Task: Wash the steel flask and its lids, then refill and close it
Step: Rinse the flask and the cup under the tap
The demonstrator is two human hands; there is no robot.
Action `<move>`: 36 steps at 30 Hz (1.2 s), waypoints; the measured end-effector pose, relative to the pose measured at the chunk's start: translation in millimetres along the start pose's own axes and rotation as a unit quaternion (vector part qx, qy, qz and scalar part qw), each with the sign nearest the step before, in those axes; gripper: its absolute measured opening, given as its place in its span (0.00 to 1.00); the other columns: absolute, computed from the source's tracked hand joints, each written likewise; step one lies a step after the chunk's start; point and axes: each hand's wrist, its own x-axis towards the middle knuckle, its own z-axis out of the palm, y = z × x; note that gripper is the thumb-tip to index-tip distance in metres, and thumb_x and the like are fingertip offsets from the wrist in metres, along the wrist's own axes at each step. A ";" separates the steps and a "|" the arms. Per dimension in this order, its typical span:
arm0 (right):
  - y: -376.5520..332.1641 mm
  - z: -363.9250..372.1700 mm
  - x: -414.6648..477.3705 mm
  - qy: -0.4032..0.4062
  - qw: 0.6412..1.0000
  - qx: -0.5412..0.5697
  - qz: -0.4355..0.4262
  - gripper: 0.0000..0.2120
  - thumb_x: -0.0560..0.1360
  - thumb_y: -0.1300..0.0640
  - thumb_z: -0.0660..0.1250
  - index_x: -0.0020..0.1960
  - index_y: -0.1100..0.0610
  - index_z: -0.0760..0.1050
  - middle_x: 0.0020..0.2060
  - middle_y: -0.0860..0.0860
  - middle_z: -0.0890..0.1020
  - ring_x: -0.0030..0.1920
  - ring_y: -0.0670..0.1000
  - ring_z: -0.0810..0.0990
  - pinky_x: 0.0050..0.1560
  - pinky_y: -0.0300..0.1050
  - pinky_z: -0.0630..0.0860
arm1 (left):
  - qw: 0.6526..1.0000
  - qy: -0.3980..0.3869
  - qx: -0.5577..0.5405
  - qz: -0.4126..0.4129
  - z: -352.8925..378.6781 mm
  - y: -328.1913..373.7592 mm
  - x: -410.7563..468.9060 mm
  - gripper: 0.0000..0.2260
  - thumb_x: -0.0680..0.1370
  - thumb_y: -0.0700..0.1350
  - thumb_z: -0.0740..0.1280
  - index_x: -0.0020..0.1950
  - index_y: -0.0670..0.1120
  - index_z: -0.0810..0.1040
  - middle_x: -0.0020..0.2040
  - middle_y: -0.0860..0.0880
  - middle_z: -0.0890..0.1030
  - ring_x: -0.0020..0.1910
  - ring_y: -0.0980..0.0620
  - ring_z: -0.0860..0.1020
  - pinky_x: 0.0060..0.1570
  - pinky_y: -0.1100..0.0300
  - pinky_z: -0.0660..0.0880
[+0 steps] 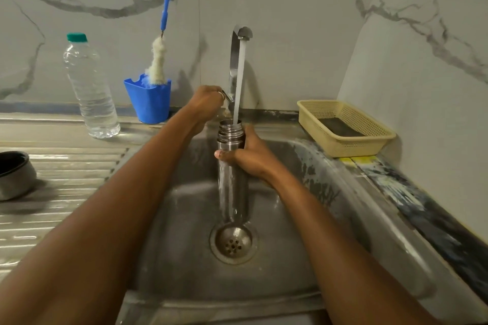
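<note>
Ideally, the flask (pixel 232 179) should be kept upright with its mouth centred under the stream, and the lever (pixel 227 96) eased back once it brims, since water already seems to be running down its side. At centre frame, over the sink (pixel 343 219), the flask is gripped below its neck by the right hand (pixel 248 157), fingers wrapped round. The tap (pixel 235 60) lever is pinched by the curled left hand (pixel 206 103).

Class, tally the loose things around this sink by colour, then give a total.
Blue: 2 (long blue-handled bottle brush, blue plastic cup)
Silver: 1 (cylindrical steel flask)
Clear: 1 (clear plastic water bottle)
Cream: 1 (cream plastic mesh basket)
Dark grey: 2 (round dark grey cup, flat dark pad in the basket)
Total: 7
</note>
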 end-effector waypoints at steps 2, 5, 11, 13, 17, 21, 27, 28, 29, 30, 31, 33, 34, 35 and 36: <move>0.3 -3.1 0.3 -0.004 1.000 -0.009 -0.004 0.30 0.71 0.58 0.78 0.67 0.52 0.66 0.53 0.48 0.80 0.52 0.47 0.80 0.55 0.47 0.79 | 1.000 0.013 -0.018 -0.005 -1.1 0.5 -2.8 0.12 0.81 0.33 0.57 0.56 0.37 0.80 0.57 0.37 0.80 0.56 0.43 0.78 0.59 0.46 0.77; 1.7 -3.5 0.0 0.000 1.000 -0.011 -0.007 0.31 0.72 0.57 0.77 0.69 0.53 0.66 0.53 0.47 0.79 0.51 0.45 0.79 0.49 0.42 0.76 | 0.999 0.027 -0.033 -0.009 -2.2 3.9 -4.9 0.12 0.81 0.36 0.59 0.50 0.44 0.82 0.57 0.41 0.80 0.62 0.42 0.77 0.65 0.45 0.75; 0.1 1.1 7.7 0.014 1.000 -0.015 -0.012 0.29 0.71 0.53 0.78 0.68 0.52 0.69 0.55 0.48 0.81 0.53 0.47 0.81 0.51 0.43 0.77 | 0.999 -0.019 -0.023 0.012 10.2 16.5 -6.6 0.16 0.81 0.34 0.55 0.60 0.45 0.79 0.59 0.46 0.79 0.58 0.51 0.76 0.59 0.55 0.72; 0.7 1.7 9.4 0.044 0.999 -0.019 -0.014 0.29 0.70 0.49 0.78 0.66 0.49 0.70 0.55 0.47 0.82 0.53 0.47 0.81 0.56 0.48 0.78 | 0.998 -0.055 -0.004 0.025 16.3 20.3 -7.9 0.20 0.81 0.33 0.55 0.69 0.42 0.76 0.55 0.46 0.81 0.51 0.53 0.78 0.49 0.60 0.75; -5.1 5.4 9.0 -0.022 0.999 -0.025 -0.015 0.29 0.70 0.51 0.79 0.67 0.50 0.71 0.56 0.46 0.82 0.52 0.44 0.80 0.56 0.43 0.78 | 0.994 -0.097 0.050 0.030 6.0 20.0 -8.2 0.20 0.84 0.38 0.57 0.75 0.46 0.68 0.69 0.46 0.75 0.66 0.48 0.75 0.60 0.56 0.73; -12.2 -1.7 5.5 0.034 0.995 0.075 0.063 0.17 0.73 0.48 0.74 0.59 0.47 0.74 0.50 0.48 0.82 0.49 0.50 0.81 0.49 0.49 0.78 | 0.991 -0.099 0.089 0.001 -16.3 11.4 -24.8 0.26 0.84 0.41 0.60 0.82 0.46 0.58 0.78 0.45 0.66 0.75 0.46 0.67 0.73 0.48 0.65; -23.0 -5.2 -12.2 0.022 0.950 0.218 0.223 0.29 0.72 0.42 0.71 0.66 0.55 0.69 0.57 0.60 0.79 0.55 0.59 0.82 0.53 0.59 0.82 | 0.982 -0.148 0.113 -0.017 -33.6 10.6 -72.5 0.21 0.84 0.37 0.58 0.76 0.49 0.69 0.69 0.50 0.75 0.61 0.50 0.77 0.49 0.58 0.78; -23.9 -4.8 -15.6 0.018 0.938 0.245 0.243 0.26 0.73 0.42 0.71 0.64 0.56 0.71 0.57 0.60 0.80 0.56 0.60 0.81 0.56 0.60 0.81 | 0.983 -0.153 0.104 -0.023 -37.1 10.3 -80.9 0.19 0.85 0.39 0.58 0.75 0.50 0.71 0.67 0.51 0.76 0.60 0.50 0.79 0.49 0.58 0.80; -25.3 -4.5 -19.4 0.015 0.927 0.272 0.259 0.22 0.74 0.43 0.70 0.61 0.56 0.72 0.58 0.61 0.80 0.57 0.60 0.81 0.58 0.61 0.80 | 0.984 -0.155 0.082 -0.033 -40.7 11.1 -88.3 0.16 0.85 0.41 0.59 0.73 0.50 0.73 0.66 0.51 0.77 0.60 0.49 0.80 0.51 0.56 0.80; -27.2 -5.0 -25.2 0.016 0.918 0.291 0.268 0.20 0.75 0.45 0.70 0.59 0.57 0.73 0.58 0.61 0.80 0.58 0.60 0.81 0.60 0.62 0.79 | 0.985 -0.155 0.058 -0.042 -44.1 12.1 -96.5 0.15 0.86 0.44 0.59 0.71 0.50 0.75 0.66 0.51 0.79 0.61 0.47 0.80 0.56 0.53 0.79; -28.2 -5.1 -29.1 0.018 0.908 0.315 0.275 0.18 0.76 0.47 0.70 0.58 0.58 0.73 0.58 0.61 0.80 0.58 0.60 0.81 0.59 0.61 0.79 | 0.985 -0.157 0.045 -0.049 -47.5 13.4 -103.0 0.14 0.86 0.48 0.59 0.70 0.51 0.75 0.65 0.51 0.80 0.63 0.47 0.79 0.61 0.51 0.77; -31.7 -4.8 -37.2 0.025 0.896 0.338 0.286 0.16 0.77 0.49 0.69 0.57 0.59 0.73 0.57 0.61 0.80 0.57 0.60 0.82 0.53 0.59 0.82 | 0.984 -0.167 0.037 -0.051 -52.3 16.9 -115.3 0.18 0.85 0.57 0.57 0.70 0.52 0.76 0.64 0.52 0.81 0.66 0.48 0.76 0.66 0.49 0.72; -33.6 -4.3 -41.3 0.024 0.894 0.343 0.288 0.15 0.78 0.50 0.68 0.57 0.59 0.74 0.55 0.61 0.80 0.55 0.59 0.82 0.48 0.57 0.84 | 0.984 -0.168 0.022 -0.055 -53.5 18.4 -121.0 0.21 0.84 0.61 0.56 0.68 0.52 0.78 0.63 0.51 0.82 0.65 0.48 0.77 0.66 0.49 0.72; -36.5 -3.2 -45.2 0.019 0.890 0.352 0.289 0.14 0.78 0.51 0.68 0.57 0.59 0.75 0.53 0.61 0.80 0.52 0.59 0.82 0.42 0.55 0.85 | 0.984 -0.164 -0.003 -0.064 -54.0 20.8 -127.1 0.23 0.82 0.64 0.57 0.65 0.52 0.80 0.61 0.50 0.83 0.63 0.48 0.79 0.63 0.48 0.75; -38.0 -2.2 -45.8 0.019 0.886 0.358 0.293 0.13 0.78 0.51 0.68 0.57 0.60 0.75 0.52 0.62 0.80 0.50 0.59 0.82 0.37 0.54 0.84 | 0.984 -0.157 -0.033 -0.075 -52.6 23.2 -130.7 0.25 0.79 0.67 0.58 0.63 0.52 0.81 0.60 0.48 0.84 0.61 0.47 0.81 0.58 0.48 0.79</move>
